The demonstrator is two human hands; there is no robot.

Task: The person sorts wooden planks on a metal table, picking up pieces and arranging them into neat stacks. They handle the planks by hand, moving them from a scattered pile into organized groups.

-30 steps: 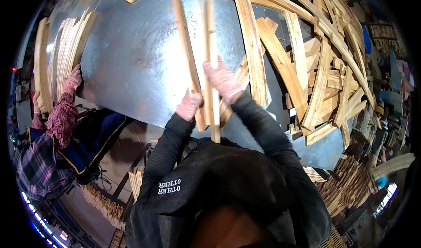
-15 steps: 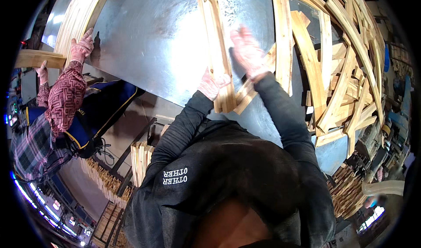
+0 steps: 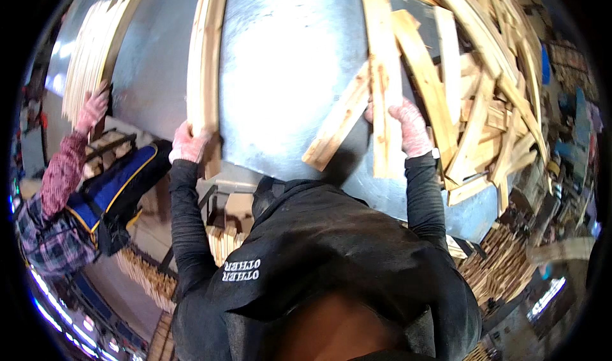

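My left hand (image 3: 189,143), in a pink-and-white knit glove, is closed around the near end of a few long wooden strips (image 3: 207,61) held together, left of the middle of the metal table. To the right, my right hand (image 3: 410,126), gloved alike, grips a long pale wooden board (image 3: 385,74) near its near end, thumb on one side and fingertips on the other. A shorter knotty board (image 3: 338,122) lies slanted on the table, its far end against the board in my right hand.
The shiny metal table (image 3: 274,93) spans the view. A heap of loose boards (image 3: 481,106) is piled at right. At left, a co-worker's gloved hand (image 3: 93,109) touches a row of strips (image 3: 102,48). Stacked wood (image 3: 503,265) stands below at right.
My left hand has moved left with the strips. My right hand, open before, has come down and right and closed on the long board. The co-worker's separate board is out of view.
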